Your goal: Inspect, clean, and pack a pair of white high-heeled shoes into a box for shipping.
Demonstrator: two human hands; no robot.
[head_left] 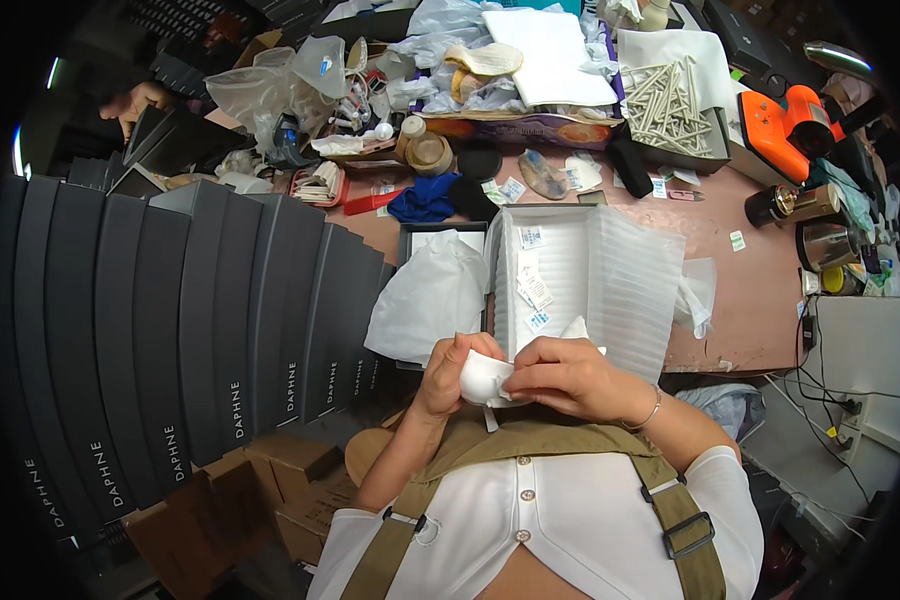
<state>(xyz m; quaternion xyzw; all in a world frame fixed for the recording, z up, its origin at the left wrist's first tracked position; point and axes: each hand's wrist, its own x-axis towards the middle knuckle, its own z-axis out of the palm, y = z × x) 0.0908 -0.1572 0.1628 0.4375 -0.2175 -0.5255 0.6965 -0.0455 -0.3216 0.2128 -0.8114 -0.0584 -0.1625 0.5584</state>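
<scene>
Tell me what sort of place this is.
Probably a packing workshop: matching dark grey boxes stand in a long row, and at the workbench small printed packets lie on white foam sheeting.

A packing workshop, by its looks: matching dark boxes (205,320) at nine o'clock, cartons (195,515) (brown ones) at eight, cluttered workbench (705,295) spanning twelve to three.

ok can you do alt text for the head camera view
A person's left hand holds a white shoe-like item while the right hand touches it, near an open box containing small packets. Dark boxes line the left; a cluttered pinkish table lies beyond.
</scene>
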